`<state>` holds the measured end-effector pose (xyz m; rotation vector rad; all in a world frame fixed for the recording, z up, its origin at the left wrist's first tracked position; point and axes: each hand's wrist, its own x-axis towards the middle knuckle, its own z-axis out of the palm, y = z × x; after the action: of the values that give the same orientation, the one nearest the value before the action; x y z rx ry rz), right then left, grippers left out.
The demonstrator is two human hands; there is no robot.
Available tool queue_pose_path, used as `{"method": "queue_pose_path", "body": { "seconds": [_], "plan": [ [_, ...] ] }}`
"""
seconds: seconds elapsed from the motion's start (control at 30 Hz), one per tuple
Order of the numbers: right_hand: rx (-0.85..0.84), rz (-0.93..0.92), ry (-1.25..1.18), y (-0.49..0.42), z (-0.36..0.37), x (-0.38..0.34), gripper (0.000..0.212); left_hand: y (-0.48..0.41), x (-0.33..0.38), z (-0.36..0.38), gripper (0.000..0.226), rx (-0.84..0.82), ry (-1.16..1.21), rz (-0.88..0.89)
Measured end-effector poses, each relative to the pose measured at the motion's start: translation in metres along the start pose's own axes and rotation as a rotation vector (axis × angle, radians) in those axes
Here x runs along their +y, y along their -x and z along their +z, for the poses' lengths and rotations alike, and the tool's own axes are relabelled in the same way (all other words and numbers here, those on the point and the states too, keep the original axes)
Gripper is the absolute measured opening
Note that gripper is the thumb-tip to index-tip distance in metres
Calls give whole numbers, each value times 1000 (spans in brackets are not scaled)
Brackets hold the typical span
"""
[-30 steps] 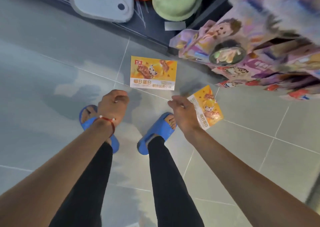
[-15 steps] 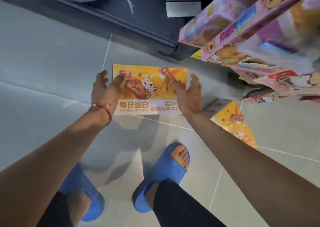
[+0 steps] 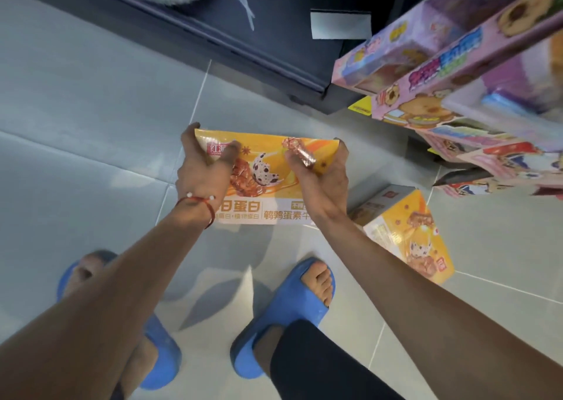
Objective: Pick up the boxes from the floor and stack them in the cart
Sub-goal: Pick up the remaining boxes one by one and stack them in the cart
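Observation:
An orange and white snack box [image 3: 268, 183] is held between both hands just above the grey tiled floor. My left hand [image 3: 202, 171] grips its left end, thumb on the printed top face and fingers round the far edge. My right hand [image 3: 320, 175] grips the right end the same way. A second orange box [image 3: 408, 238] of the same print lies tilted on the floor to the right, beside my right forearm. Stacked pink and purple boxes [image 3: 441, 95] fill the upper right; the cart itself is not plainly visible.
A dark shelf base [image 3: 259, 43] runs along the top, with a white price label [image 3: 341, 24]. My feet in blue slippers [image 3: 286, 311] stand on the floor below the held box. Open tiled floor [image 3: 76, 125] spreads to the left.
One second ago both hands hung above the floor, the right one near the small box. They reached the larger box, and now grip both its ends.

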<state>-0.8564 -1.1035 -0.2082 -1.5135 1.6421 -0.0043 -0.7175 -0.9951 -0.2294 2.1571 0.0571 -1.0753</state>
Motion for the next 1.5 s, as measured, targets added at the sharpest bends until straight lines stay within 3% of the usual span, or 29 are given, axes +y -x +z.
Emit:
{"method": "queue_pose_path", "body": {
  "seconds": [0.3, 0.6, 0.97, 1.13, 1.27, 1.5],
  "plan": [
    [9, -32, -131, 127, -32, -57, 85, 105, 27, -99, 44, 123, 77, -32],
    [21, -30, -159, 279, -87, -165, 63, 242, 82, -232, 45, 336, 204, 15],
    [-170, -229, -106, 406, -155, -269, 85, 365, 140, -364, 57, 357, 287, 135],
    [-291, -325, -65, 438, -195, -303, 87, 414, 162, -389, 71, 418, 368, 125],
    [-352, -437, -38, 460, -223, -332, 86, 459, 182, -398, 62, 488, 432, 100],
    [-487, -525, -9, 501, -244, -376, 86, 519, 191, -429, 67, 584, 576, 83]
  ]
}}
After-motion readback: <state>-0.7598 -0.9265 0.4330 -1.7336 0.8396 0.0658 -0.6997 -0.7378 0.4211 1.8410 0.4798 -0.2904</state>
